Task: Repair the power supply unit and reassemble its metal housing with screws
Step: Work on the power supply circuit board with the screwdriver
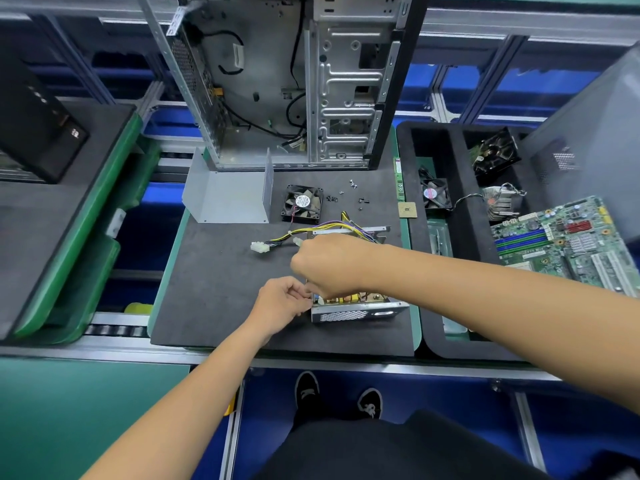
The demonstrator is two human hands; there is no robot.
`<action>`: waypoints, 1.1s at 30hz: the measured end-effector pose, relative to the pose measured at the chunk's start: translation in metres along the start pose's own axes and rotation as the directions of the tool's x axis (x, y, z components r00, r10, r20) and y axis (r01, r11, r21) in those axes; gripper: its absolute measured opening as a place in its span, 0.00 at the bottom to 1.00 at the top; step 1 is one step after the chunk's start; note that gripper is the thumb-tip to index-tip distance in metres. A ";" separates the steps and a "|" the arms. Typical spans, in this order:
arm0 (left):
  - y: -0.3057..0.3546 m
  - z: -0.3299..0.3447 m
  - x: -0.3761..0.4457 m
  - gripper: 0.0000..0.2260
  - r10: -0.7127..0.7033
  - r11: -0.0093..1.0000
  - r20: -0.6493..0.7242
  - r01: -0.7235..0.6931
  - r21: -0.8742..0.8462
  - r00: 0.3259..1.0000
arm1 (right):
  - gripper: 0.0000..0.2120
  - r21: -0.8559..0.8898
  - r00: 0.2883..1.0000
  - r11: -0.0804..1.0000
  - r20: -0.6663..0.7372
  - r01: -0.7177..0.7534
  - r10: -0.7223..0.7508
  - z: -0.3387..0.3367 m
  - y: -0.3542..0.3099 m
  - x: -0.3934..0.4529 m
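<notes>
**PSU open on table, both hands at its left near corner**

Power supply unit (349, 308) sits near front of the dark mat on the table (214, 278), cover off, board and coils exposed. Right hand (329, 263) reaches down over the unit, fingers curled into the interior; what it holds is hidden, cannot tell. Left hand (282, 303) touches the left near corner, fingertips pinched, likely on a small part or the case edge; too small to tell.

Wire harness (311, 233) trails from the unit's far side to a white connector (259, 247). Housing cover (228, 195) lies well apart, far left on the mat. Loose fan (302, 203) beside it, screws (353, 192) scattered just right of the fan.

Handling judgement: steel shell is stiff, fairly heavy, edges probably sharp; grip by outer walls or vented front panel. Board and components fragile, avoid pressing them. Harness floppy, could snag under the cover. Screws tiny, roll easily.
</notes>
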State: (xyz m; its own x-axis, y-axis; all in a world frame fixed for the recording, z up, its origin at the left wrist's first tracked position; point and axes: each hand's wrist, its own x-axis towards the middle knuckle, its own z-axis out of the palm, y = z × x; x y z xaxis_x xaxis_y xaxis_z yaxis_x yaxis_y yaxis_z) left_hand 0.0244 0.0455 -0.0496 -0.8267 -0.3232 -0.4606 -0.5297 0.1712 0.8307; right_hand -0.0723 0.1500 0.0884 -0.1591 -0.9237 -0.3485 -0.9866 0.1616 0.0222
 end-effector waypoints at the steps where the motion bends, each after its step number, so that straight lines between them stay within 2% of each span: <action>1: 0.000 0.000 0.000 0.07 -0.001 1.000 0.011 0.001 0.003 1.000 | 0.07 -0.003 1.000 1.000 -0.003 0.001 -0.001 0.000 0.000 -0.001; 7: 0.003 -0.002 0.001 0.07 0.000 0.999 0.044 -0.002 0.040 0.999 | 0.06 0.016 1.000 1.000 -0.022 0.014 -0.013 -0.001 0.003 -0.001; 12: -0.001 -0.004 -0.001 0.07 0.025 1.000 0.065 -0.026 0.009 0.998 | 0.13 0.086 0.999 0.996 -0.040 -0.008 0.012 -0.005 0.010 -0.003; 14: -0.004 -0.004 -0.003 0.08 0.061 0.998 0.050 -0.062 0.005 0.997 | 0.17 0.103 0.998 0.995 -0.058 -0.012 0.018 -0.005 0.012 -0.004; 19: -0.011 0.004 -0.005 0.08 0.130 0.988 -0.022 -0.128 0.083 0.991 | 0.19 0.099 0.997 0.995 -0.070 -0.005 0.012 -0.005 0.011 -0.004; 27: -0.009 0.004 -0.006 0.05 0.138 0.986 -0.001 -0.137 0.092 0.990 | 0.08 0.019 0.997 0.999 -0.067 0.033 -0.032 0.005 0.005 -0.002; 31: -0.007 0.000 -0.010 0.13 0.095 0.995 -0.009 -0.095 -0.001 0.995 | 0.09 -0.049 0.994 0.996 -0.078 0.079 -0.083 0.005 -0.007 -0.001; 33: -0.006 0.000 -0.012 0.14 0.105 0.994 -0.002 -0.105 0.003 0.994 | 0.11 -0.052 0.994 0.996 -0.072 0.075 -0.079 0.002 -0.007 0.002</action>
State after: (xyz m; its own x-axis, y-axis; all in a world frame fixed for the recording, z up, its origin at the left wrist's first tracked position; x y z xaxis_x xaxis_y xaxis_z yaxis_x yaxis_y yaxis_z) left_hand 0.0376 0.0486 -0.0493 -0.8772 -0.3058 -0.3702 -0.4408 0.2070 0.8734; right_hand -0.0653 0.1474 0.0853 -0.0833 -0.9563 -0.2804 -0.9963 0.0736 0.0447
